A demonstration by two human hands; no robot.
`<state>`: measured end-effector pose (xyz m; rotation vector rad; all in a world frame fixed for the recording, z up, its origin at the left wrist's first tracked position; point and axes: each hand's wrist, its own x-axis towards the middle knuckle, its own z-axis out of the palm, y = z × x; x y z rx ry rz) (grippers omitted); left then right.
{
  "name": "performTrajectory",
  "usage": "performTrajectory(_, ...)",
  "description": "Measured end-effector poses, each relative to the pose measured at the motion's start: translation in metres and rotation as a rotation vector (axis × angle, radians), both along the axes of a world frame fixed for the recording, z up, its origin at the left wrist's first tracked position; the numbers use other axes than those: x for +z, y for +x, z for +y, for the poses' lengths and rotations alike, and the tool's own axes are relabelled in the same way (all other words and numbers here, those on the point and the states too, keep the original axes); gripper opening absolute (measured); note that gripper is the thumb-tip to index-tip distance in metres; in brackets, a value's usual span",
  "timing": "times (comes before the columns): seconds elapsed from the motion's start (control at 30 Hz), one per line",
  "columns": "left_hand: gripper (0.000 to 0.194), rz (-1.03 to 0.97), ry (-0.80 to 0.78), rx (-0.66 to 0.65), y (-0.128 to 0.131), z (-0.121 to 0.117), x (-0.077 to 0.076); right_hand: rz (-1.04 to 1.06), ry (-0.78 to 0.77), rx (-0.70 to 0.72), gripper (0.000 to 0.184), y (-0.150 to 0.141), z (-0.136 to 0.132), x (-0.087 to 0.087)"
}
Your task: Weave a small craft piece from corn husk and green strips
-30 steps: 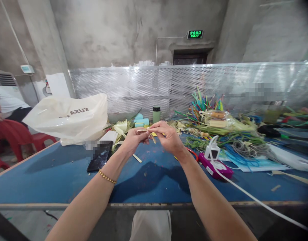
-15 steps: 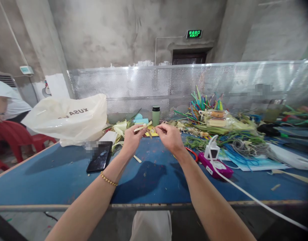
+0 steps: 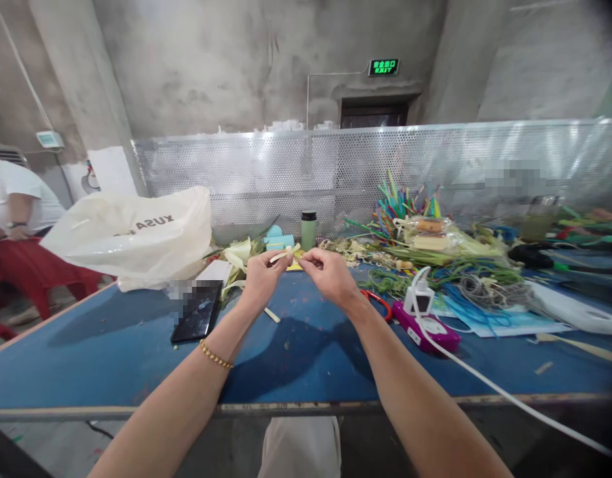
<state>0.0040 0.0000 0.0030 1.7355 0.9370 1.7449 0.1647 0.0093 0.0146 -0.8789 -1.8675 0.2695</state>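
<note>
Over the middle of the blue table (image 3: pixel 137 372), my left hand (image 3: pixel 261 280) pinches a pale, flat strip of plant leaf (image 3: pixel 281 255) between thumb and fingertips. My right hand (image 3: pixel 332 277) is close beside it on the right, thumb and fingers pressed together; whatever is in that pinch is too small to make out. Behind the fingertips shows something yellow (image 3: pixel 295 266), partly covered by my hands. A short pale strip offcut (image 3: pixel 272 315) lies on the table just below my left hand.
Left are a dark phone (image 3: pixel 199 312) and a white plastic bag (image 3: pixel 131 232). A green bottle (image 3: pixel 308 232) stands behind my hands. To the right lie red-handled scissors (image 3: pixel 383 304), a purple box (image 3: pixel 425 328) with a white cable, and heaped plant fibres and cords (image 3: pixel 465 265). A person in white sits far left.
My right hand has moved slightly left, closer to my left hand and the strip. The left hand keeps its pinch. At far left, the person has shifted and more of their arm shows.
</note>
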Motion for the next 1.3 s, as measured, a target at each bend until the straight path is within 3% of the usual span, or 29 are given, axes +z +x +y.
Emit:
performTrajectory(0.13,0.031,0.058,0.036,0.077,0.001,0.000,-0.001,-0.098,0.208,-0.126,0.012,-0.001,-0.005,0.000)
performTrajectory(0.27,0.022,0.187,0.109,0.264,0.004,-0.002,-0.002,-0.197,0.491,-0.170,0.015,-0.009,-0.018,0.001)
performTrajectory(0.4,0.015,0.308,0.179,0.432,0.008,-0.005,-0.005,-0.296,0.593,-0.220,0.017,-0.016,-0.027,0.000)
performTrajectory(0.5,0.014,0.319,0.189,0.463,0.010,-0.007,-0.006,-0.280,0.606,-0.245,0.017,-0.018,-0.027,-0.002)
performTrajectory(0.7,0.016,0.142,0.107,0.314,0.010,-0.006,-0.004,-0.025,0.427,-0.137,0.016,-0.021,-0.021,-0.004)
performTrajectory(0.9,0.019,-0.007,0.021,0.128,0.011,-0.004,-0.004,0.323,-0.051,0.047,0.019,-0.022,-0.010,-0.002)
performTrajectory(0.97,0.018,-0.028,0.018,0.078,0.012,-0.005,-0.003,0.382,-0.146,0.079,0.021,-0.020,-0.008,-0.001)
performTrajectory(1.3,0.021,-0.178,-0.032,-0.153,0.013,0.003,-0.010,0.419,-0.177,0.103,0.023,-0.018,-0.006,0.001)
